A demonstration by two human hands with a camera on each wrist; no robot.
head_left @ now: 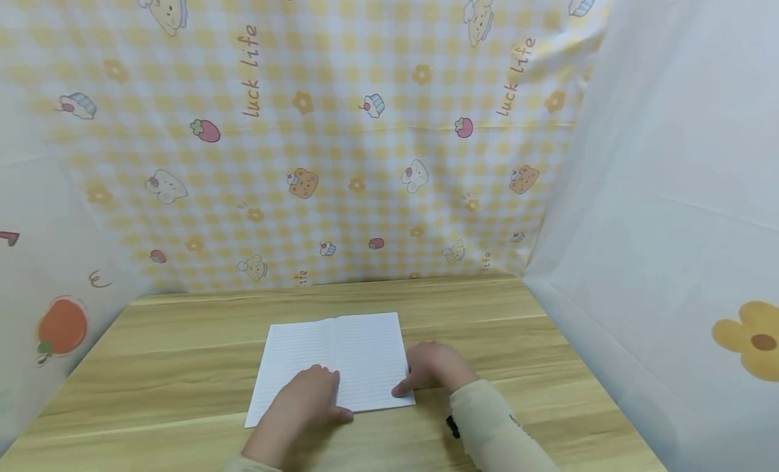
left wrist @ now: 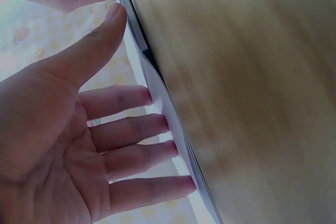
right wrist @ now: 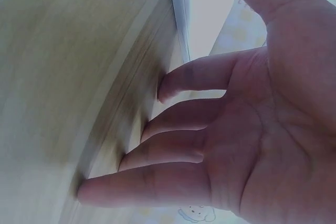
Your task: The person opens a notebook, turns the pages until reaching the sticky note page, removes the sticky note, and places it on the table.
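Okay, so a lined notebook (head_left: pixel 368 354) is laid opened out on the worktop (head_left: pixel 487 323), 2 white pages facing up, with both hands placed at its near half. The left hand (head_left: pixel 307 394) is set over the left page, just beside the fold; its 4 fingers are held pretty straight, the tips pressed to the paper, and its thumb is stuck out by the near edge. That grip is spread and relaxed. The right hand (head_left: pixel 431 365) is parked at the right edge: its thumb is laid on the near right corner, while its other 4 fingers are stretched out onto the wood beside the notebook, so that grip is loose too. In the left wrist view, the notebook's edge is seen slightly bowed. Behind it all, a yellow checked curtain (head_left: pixel 341 147) is hung.
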